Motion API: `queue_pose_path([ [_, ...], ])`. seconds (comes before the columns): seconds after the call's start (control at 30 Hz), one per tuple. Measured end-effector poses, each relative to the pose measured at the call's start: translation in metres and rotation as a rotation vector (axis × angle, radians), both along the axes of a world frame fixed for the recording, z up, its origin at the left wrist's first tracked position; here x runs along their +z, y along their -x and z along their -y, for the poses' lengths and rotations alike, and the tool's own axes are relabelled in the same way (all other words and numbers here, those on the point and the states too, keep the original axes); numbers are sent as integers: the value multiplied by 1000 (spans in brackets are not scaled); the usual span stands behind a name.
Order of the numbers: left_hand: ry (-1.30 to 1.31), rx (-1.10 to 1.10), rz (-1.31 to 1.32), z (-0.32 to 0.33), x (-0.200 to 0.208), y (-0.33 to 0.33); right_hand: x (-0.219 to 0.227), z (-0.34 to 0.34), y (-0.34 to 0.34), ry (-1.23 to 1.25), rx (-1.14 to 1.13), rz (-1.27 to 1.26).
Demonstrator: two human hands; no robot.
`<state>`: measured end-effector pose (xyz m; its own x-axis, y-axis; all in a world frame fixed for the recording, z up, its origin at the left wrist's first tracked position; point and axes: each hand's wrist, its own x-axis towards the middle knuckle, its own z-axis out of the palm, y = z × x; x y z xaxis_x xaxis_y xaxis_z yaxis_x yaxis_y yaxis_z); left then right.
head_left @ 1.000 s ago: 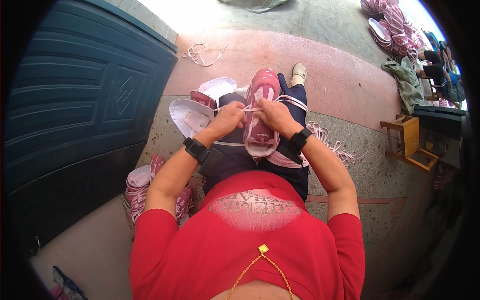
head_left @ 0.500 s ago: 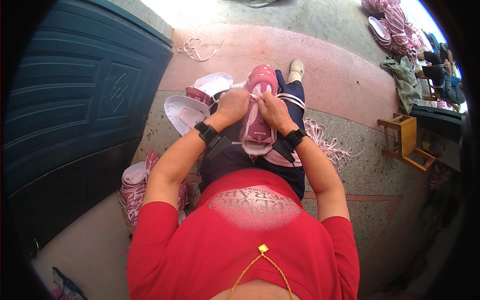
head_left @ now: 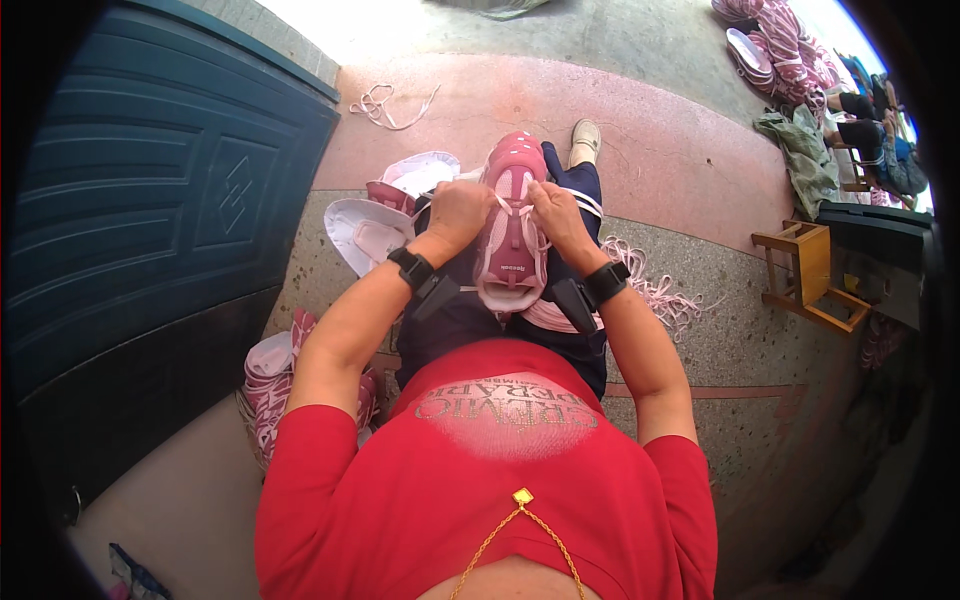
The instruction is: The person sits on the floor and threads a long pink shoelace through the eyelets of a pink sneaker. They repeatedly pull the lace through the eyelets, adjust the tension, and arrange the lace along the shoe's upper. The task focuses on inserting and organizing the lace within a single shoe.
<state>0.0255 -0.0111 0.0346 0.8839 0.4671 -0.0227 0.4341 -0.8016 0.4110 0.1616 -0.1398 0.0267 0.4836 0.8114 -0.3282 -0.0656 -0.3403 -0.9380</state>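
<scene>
Across my thighs lies a pink shoe upper [head_left: 510, 252], its toe pointing away from me and its heel opening near my belly. A pale shoelace [head_left: 503, 203] runs through the eyelets by its tongue. My left hand [head_left: 462, 214] is at the upper's left edge, fingers closed on one side of the lace. On the other side my right hand [head_left: 558, 216] pinches the lace between thumb and fingers. More pale laces [head_left: 585, 200] lie over my right leg. Beyond my left wrist are other white-lined uppers [head_left: 362, 238], partly hidden by my arm.
Tangled pink laces [head_left: 665, 292] lie right of my legs, and a loose lace [head_left: 390, 106] lies ahead. Stacked uppers [head_left: 270, 380] stand by the dark teal door [head_left: 170, 180]. At right are a wooden stool [head_left: 805, 270], a heap of uppers [head_left: 785, 50] and another person [head_left: 885, 140].
My right hand has moved slightly right, away from the upper's middle, with the lace pinched in it. More of the tongue area now shows between my hands.
</scene>
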Motion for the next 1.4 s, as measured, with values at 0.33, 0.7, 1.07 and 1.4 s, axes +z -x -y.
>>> queue_pose_path([
  [0.33, 186, -145, -213, -10, 10, -6, 4, -12, 32, 262, 288, 608],
  [0.7, 250, -259, 94, -16, -8, 9, 1, -15, 63, 286, 321, 1129],
  [1.07, 10, -359, 302, 31, 53, 24, 55, 61, 33, -54, 283, 346],
  [1.4, 892, -228, 336, 75, 142, -23, 23, 55, 15, -288, -327, -476],
])
